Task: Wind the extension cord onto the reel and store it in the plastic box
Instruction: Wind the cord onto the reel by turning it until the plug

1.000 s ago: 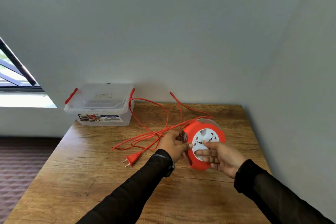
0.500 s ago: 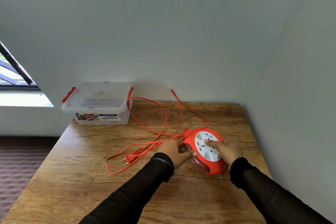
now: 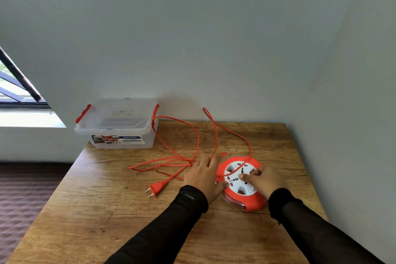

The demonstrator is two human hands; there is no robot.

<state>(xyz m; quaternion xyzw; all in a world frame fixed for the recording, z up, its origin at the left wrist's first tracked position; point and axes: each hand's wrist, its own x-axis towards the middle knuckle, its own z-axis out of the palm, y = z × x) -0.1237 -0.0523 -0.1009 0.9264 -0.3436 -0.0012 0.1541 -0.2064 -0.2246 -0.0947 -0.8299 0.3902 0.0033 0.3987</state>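
- Orange-and-white round plastic cord reel (image 3: 241, 182) lies flat on the wooden tabletop (image 3: 107, 210); the right hand (image 3: 262, 181) presses its socket face, fingers loosely curled.
- Left hand (image 3: 204, 176), fingers spread flat, touches the reel's left edge over the loose orange extension cord (image 3: 192, 135).
- Two-pin orange plug (image 3: 156, 188) lies left of the hands; the lidded clear plastic box (image 3: 120, 124) sits at the far left corner.
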